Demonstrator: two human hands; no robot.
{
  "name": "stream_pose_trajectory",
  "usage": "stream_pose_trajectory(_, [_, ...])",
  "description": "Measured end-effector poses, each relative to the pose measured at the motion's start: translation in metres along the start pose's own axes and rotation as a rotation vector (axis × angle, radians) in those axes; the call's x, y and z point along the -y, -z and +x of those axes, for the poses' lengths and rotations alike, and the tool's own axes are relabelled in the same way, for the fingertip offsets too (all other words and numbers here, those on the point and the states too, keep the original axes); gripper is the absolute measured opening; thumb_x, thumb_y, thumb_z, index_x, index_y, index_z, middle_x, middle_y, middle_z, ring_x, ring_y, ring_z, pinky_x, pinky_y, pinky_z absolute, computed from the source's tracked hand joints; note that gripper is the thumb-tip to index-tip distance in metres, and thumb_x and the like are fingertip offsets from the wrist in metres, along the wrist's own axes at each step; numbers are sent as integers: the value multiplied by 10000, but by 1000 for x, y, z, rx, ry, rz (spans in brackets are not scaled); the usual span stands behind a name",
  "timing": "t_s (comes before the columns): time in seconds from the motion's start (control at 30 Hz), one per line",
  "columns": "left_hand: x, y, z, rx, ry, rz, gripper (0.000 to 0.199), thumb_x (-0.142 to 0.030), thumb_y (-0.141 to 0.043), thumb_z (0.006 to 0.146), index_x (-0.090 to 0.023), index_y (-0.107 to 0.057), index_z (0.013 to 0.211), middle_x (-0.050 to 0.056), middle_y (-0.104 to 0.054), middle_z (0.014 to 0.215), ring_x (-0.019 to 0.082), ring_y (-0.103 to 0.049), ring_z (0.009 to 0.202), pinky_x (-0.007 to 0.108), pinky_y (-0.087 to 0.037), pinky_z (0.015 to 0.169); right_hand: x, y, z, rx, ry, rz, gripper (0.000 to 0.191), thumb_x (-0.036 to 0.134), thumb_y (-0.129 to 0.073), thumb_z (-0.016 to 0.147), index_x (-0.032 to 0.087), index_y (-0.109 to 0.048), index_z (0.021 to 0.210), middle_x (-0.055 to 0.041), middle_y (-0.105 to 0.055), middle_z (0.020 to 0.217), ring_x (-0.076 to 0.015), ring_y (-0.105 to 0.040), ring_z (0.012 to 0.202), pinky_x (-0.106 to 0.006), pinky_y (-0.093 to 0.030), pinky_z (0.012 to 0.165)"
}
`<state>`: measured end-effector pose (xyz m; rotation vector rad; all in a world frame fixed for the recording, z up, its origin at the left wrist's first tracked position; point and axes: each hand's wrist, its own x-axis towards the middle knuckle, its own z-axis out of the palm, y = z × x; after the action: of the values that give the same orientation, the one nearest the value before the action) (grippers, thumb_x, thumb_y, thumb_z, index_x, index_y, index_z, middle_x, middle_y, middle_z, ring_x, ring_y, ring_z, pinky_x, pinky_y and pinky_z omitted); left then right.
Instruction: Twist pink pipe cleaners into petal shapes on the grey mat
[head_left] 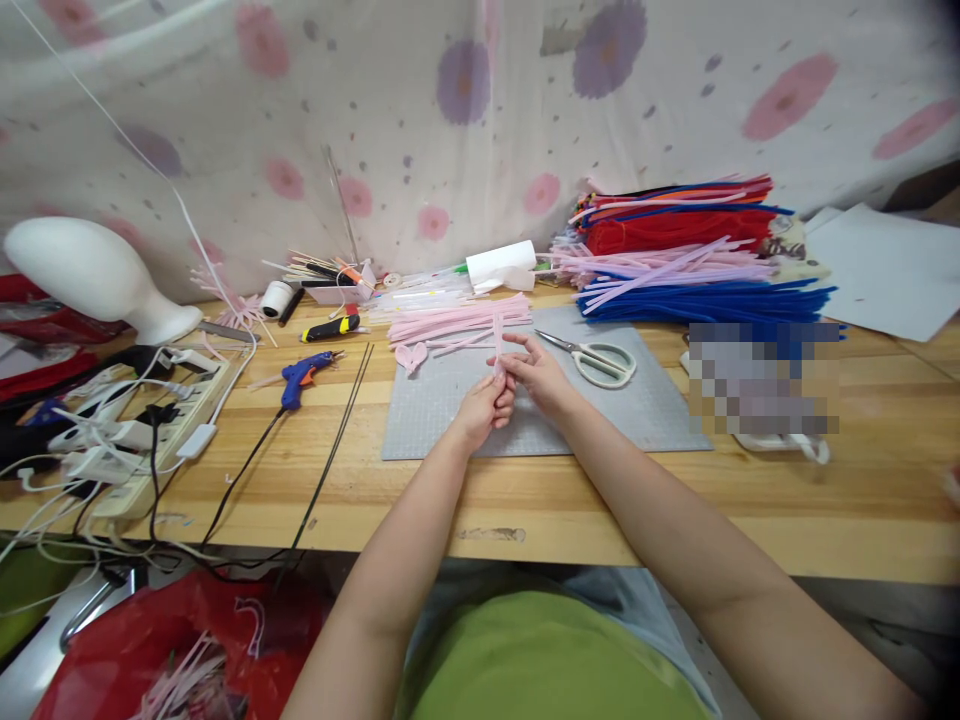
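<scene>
Over the grey cutting mat, my left hand is closed around the lower end of some pink pipe cleaners, which stand upright. My right hand pinches the same pipe cleaners from the right, its fingertips touching them just above the left hand. How many strands are held I cannot make out. Left of my hands lies a small pink looped pipe-cleaner piece. Behind them is a bundle of loose pink pipe cleaners. Scissors with pale handles rest on the mat to the right.
A blue hot glue gun, a yellow-black knife and a cable-filled power strip are on the left. Blue and red pipe cleaners are piled at back right. A white foam head stands far left.
</scene>
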<state>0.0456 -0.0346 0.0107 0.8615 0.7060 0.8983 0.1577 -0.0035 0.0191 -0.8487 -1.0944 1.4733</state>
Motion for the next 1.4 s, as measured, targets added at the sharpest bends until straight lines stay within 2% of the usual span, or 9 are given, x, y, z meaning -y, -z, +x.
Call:
stream_pose_trajectory(0.1, [2, 0, 0, 6, -9, 25, 294, -448, -515, 737, -160, -461, 758, -75, -369, 487, 27, -319, 354, 150, -301, 356, 0, 3, 1, 2, -84, 55, 390, 296, -714, 534, 193, -530, 863, 19, -629, 682, -46, -439, 435, -193, -361, 438])
stream_pose_trajectory(0.2, [2, 1, 2, -11, -19, 33, 295, -419, -547, 720, -134, -515, 786, -6, -549, 598, 74, -504, 480, 225, -447, 516, 1, 6, 0, 43, -162, 94, 301, 303, -719, 536, 172, -554, 751, 23, -602, 630, -46, -440, 418, -180, -332, 388])
stream_pose_trajectory(0.3, [0, 4, 5, -59, -73, 11, 304, -394, -548, 726, -115, -571, 844, 47, -623, 701, 118, -586, 617, 263, -466, 638, 1, 7, -1, 133, -228, 115, 259, 339, -701, 576, 177, -537, 694, 43, -556, 544, -52, -411, 371, -184, -315, 357])
stream_pose_trajectory(0.5, [-7, 8, 5, -240, -91, -45, 207, -305, -626, 673, -117, -590, 752, 25, -629, 657, 107, -598, 597, 248, -465, 644, 0, 6, 2, 178, -221, 87, 253, 326, -712, 567, 170, -582, 717, 16, -593, 621, -93, -529, 526, -245, -441, 519])
stream_pose_trajectory(0.67, [-9, 8, 3, -228, -83, -64, 213, -287, -650, 648, -128, -585, 774, 9, -627, 680, 85, -585, 559, 244, -480, 607, -1, 5, 2, 135, -215, 121, 221, 310, -713, 566, 174, -591, 691, 7, -622, 737, -86, -544, 602, -234, -447, 570])
stream_pose_trajectory(0.87, [-10, 10, 3, -238, -131, 8, 245, -330, -640, 635, -132, -552, 749, -18, -588, 623, 52, -520, 469, 196, -433, 494, 1, 5, 1, 150, -150, 53, 207, 329, -677, 605, 168, -598, 707, 17, -584, 647, -84, -517, 584, -250, -444, 609])
stream_pose_trajectory(1.1, [-12, 7, 2, -283, -96, 14, 196, -297, -601, 651, -126, -534, 719, -21, -546, 579, 51, -492, 455, 173, -372, 428, -1, -1, 3, 30, -50, -79, 219, 331, -654, 583, 161, -522, 625, 41, -532, 555, -76, -475, 516, -258, -420, 602])
stream_pose_trajectory(1.27, [-13, 12, 3, -325, -41, -74, 145, -261, -569, 680, -126, -543, 727, -28, -527, 586, 28, -474, 454, 149, -364, 430, -5, 0, 6, -60, 126, -259, 230, 349, -637, 595, 173, -490, 575, 40, -497, 575, -83, -465, 566, -237, -400, 576])
stream_pose_trajectory(1.4, [-13, 16, 3, -332, -37, -127, 148, -257, -581, 676, -122, -545, 726, -24, -526, 590, 22, -476, 460, 136, -364, 426, -2, 0, 6, -134, 131, -254, 232, 375, -618, 609, 190, -493, 673, 41, -515, 602, -87, -476, 563, -227, -402, 536])
